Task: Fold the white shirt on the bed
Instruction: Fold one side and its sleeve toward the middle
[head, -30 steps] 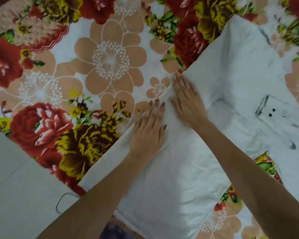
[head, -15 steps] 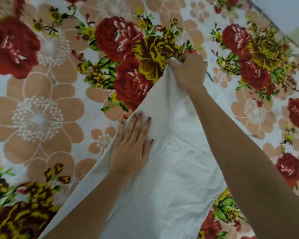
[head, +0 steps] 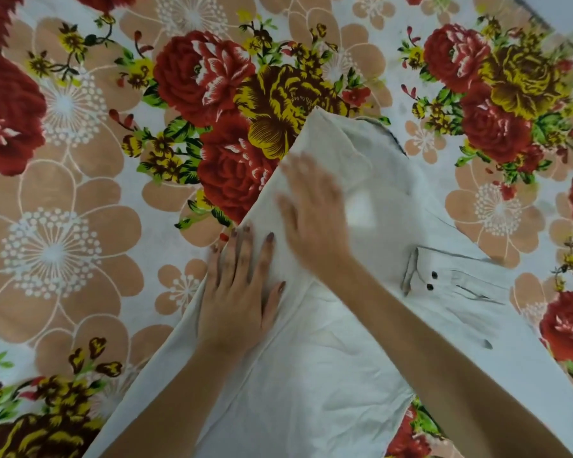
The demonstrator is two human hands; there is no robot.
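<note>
White cloth, the shirt (head: pixel 328 375), lies spread from the centre of the frame to the lower right on the flowered bed (head: pixel 63 226), a cuff (head: pixel 420 276) with two dark buttons at centre right. The left hand (head: pixel 239 292) lies flat on its left folded edge, fingers spread, gripping nothing. The right hand (head: pixel 315 213), blurred, rests open just above it on the cloth, holding nothing.
</note>
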